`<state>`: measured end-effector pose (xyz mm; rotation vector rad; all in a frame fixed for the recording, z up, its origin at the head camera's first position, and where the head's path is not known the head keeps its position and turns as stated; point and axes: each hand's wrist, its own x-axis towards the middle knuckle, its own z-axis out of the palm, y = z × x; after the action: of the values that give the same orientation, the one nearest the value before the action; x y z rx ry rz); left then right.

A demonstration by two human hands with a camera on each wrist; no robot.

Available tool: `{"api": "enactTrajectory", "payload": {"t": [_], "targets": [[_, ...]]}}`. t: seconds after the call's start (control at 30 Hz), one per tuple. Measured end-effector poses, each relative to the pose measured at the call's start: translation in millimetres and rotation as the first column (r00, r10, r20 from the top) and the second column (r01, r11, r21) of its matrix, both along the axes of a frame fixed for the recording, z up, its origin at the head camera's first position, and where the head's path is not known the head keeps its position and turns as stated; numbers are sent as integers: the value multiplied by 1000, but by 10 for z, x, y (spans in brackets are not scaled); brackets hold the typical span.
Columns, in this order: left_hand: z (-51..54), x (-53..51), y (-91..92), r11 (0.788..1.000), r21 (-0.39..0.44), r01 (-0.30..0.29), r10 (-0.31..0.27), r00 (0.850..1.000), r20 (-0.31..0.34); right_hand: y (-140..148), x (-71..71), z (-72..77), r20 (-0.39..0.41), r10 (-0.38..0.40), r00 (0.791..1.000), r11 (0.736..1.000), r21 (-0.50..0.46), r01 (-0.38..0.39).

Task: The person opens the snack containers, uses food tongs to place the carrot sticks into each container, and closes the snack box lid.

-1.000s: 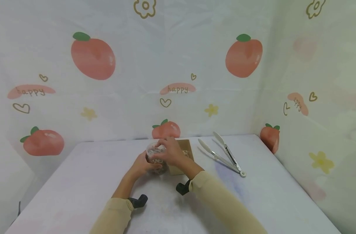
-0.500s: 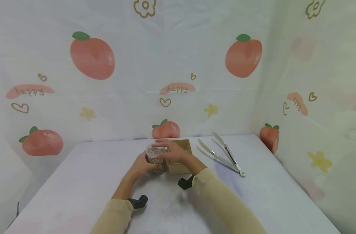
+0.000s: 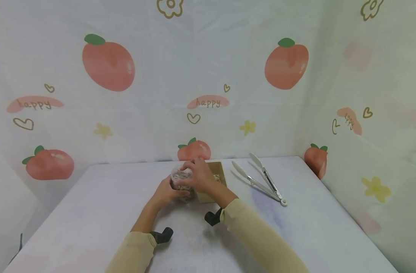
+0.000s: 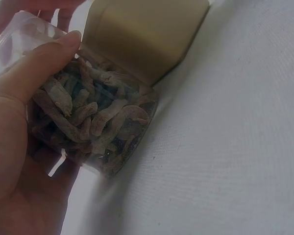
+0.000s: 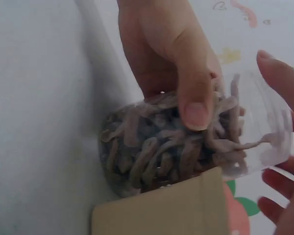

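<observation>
A clear jar (image 3: pixel 181 174) holds thin, twisted, brownish-grey dried pieces (image 5: pixel 161 156). My left hand (image 3: pixel 167 192) grips its side; in the left wrist view the thumb lies along the wall of the jar (image 4: pixel 100 115). From above and the right, my right hand (image 3: pixel 202 178) curls its thumb and fingers round the mouth end of the jar. Whether a clear lid sits there, I cannot tell. Touching or very near the jar's right side is a tan box (image 3: pixel 215 164), partly covered by my right hand, with some pale pieces visible inside.
Metal tongs (image 3: pixel 267 178) with pale tips lie spread on the table, right of the box. The white table (image 3: pixel 102 212) meets a printed cloth wall (image 3: pixel 146 125) at the back, and another wall (image 3: pixel 365 159) stands at the right.
The right hand's fingers stretched flatter over the jar's mouth half a second ago; now they are bent round it again, the wrist turned back. The left hand keeps its grip.
</observation>
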<state>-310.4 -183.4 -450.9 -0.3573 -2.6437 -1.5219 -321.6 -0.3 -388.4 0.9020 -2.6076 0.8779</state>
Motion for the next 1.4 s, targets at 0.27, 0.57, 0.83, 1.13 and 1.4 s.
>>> {"api": "enactTrajectory", "payload": {"t": [0.27,0.57,0.83,1.13,1.4], "targets": [[10,-4,21,1000,28,4,-5,1000,9,214,-41,183,225,275,935,961,-53,-270],[15,-25,49,1000,13,-2,2,1000,2,222,-50,197,134,227,964,974,-8,-228],[19,-30,55,1000,12,-4,3,1000,17,69,-28,117,40,-2,999,1000,9,2],[13,-30,36,1000,25,-4,4,1000,-7,-5,-17,29,-32,-34,999,999,-32,33],[-59,-28,-14,997,65,30,-34,998,53,97,-19,98,110,144,984,989,30,-148]]}}
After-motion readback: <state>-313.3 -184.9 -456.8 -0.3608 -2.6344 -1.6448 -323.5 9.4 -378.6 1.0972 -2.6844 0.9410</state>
